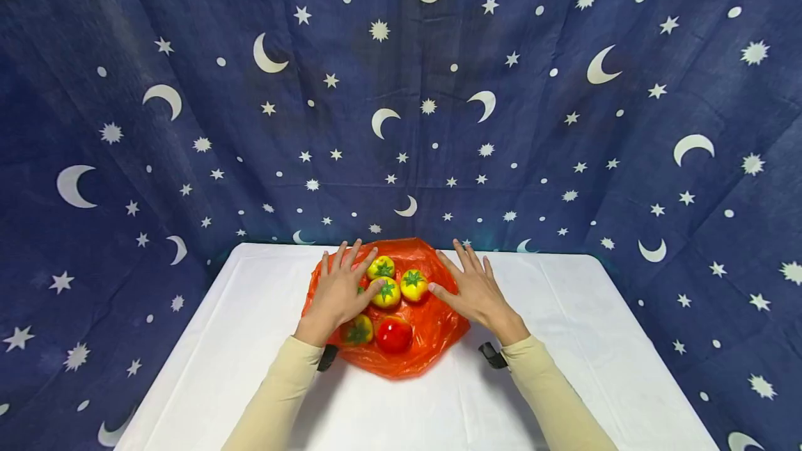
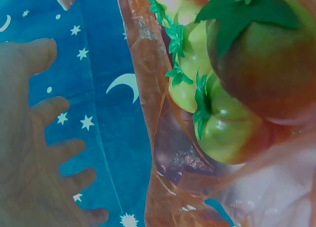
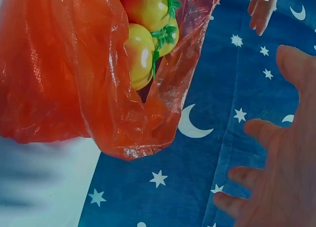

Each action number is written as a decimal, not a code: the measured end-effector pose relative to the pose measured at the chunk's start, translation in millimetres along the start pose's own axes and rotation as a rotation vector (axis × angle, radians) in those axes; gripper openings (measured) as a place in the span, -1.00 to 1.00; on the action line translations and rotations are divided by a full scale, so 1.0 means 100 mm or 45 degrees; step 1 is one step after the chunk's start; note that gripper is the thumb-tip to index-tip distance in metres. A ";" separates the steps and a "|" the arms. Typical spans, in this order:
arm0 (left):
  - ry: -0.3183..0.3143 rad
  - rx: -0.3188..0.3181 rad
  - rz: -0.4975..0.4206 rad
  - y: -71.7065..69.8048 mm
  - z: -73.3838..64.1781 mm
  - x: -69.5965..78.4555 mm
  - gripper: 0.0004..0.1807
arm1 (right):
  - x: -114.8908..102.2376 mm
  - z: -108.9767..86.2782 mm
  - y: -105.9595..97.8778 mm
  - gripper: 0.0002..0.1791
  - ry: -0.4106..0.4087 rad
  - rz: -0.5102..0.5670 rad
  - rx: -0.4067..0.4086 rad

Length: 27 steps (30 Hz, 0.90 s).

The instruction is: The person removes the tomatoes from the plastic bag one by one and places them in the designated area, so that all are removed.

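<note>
A red plastic bag (image 1: 432, 333) lies spread on the table with several tomatoes on it, yellow to red with green star-shaped leaves. One glossy red tomato (image 1: 394, 335) sits at the near side, beside a greener tomato (image 1: 357, 330). My left hand (image 1: 340, 292), fingers spread and straight, hovers over the bag's left part and hides some of the fruit. On the right, my right hand (image 1: 474, 291) spreads its fingers over the bag's edge, thumb near a yellow tomato (image 1: 413, 285). Both wrist views show the hands holding nothing, with the bag's sides (image 3: 54, 79) standing up around the fruit.
The table (image 1: 551, 367) has a white cloth. Behind it and along both sides hangs a dark blue curtain (image 1: 351, 131) printed with moons and stars. A black wrist camera (image 1: 491, 355) sits under the right wrist, with another (image 1: 326, 358) under the left.
</note>
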State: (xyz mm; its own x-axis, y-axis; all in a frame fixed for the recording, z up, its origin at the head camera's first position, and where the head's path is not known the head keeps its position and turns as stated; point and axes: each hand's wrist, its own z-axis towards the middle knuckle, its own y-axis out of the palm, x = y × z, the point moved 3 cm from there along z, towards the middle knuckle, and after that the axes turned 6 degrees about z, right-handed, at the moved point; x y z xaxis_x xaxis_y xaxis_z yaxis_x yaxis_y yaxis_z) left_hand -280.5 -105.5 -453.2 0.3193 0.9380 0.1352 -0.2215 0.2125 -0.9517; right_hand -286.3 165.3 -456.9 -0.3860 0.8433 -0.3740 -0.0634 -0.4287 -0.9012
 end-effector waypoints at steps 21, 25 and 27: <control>-0.122 0.130 -0.130 -0.09 -0.18 -0.33 -0.26 | -0.03 -0.03 0.03 -0.20 -0.079 0.075 0.061; -0.161 0.101 -0.175 -0.08 -0.22 -0.41 -0.25 | -0.07 -0.03 0.04 -0.21 -0.099 0.090 0.070; -0.178 0.088 -0.197 -0.06 -0.24 -0.45 -0.24 | -0.08 -0.03 0.05 -0.21 -0.105 0.104 0.075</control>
State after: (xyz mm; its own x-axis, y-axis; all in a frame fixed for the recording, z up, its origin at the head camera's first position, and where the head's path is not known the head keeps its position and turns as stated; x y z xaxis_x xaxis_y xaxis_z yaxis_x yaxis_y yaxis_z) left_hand -271.1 -155.7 -459.9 0.2249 0.9205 0.3194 -0.2439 0.3705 -0.8962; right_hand -280.5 157.3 -458.7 -0.4662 0.7763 -0.4243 -0.0817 -0.5154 -0.8531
